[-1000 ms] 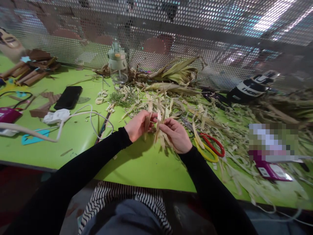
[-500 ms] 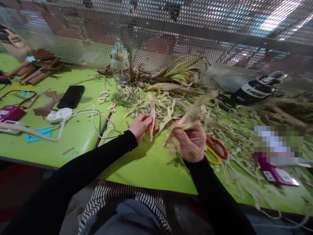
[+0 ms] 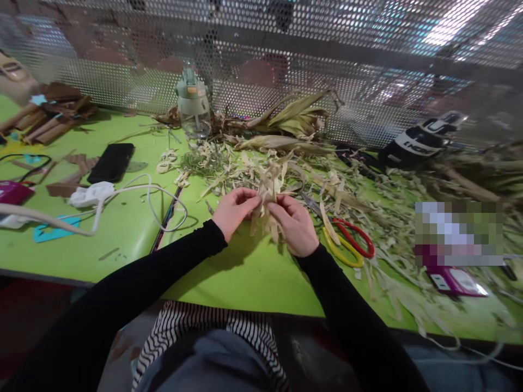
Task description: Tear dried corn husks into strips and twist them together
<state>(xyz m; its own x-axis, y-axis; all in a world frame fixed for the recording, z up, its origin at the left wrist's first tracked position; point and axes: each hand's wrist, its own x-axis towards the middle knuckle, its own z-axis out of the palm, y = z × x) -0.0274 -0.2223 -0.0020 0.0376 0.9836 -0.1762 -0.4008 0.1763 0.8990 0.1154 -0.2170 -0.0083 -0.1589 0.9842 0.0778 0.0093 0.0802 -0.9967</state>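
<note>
At the left of the green worktop (image 3: 245, 288), a bundle of brown rolls (image 3: 44, 124) lies beyond a black phone (image 3: 111, 163) and a white plug block (image 3: 92, 194). Further right, a clear bottle with a pale green lid (image 3: 194, 106) stands upright near the perforated screen. The left hand (image 3: 232, 215) pinches pale husk strips (image 3: 268, 188) between thumb and fingers; half a second ago it had one strip, well apart from the loose bunch in the right hand (image 3: 296, 224). Now the hands have come close together, with the strips gathered between them above the near side of the scrap pile. The right hand's grip is also closed on them, so the separate strip and bunch appear to be handled as one cluster. Whether they are fastened cannot be told. Just right of that hand lie scissors with red and yellow handles (image 3: 371, 245), then a dark bottle (image 3: 412, 146) leans beyond, and a purple power strip (image 3: 453, 282) lies nearer.
</note>
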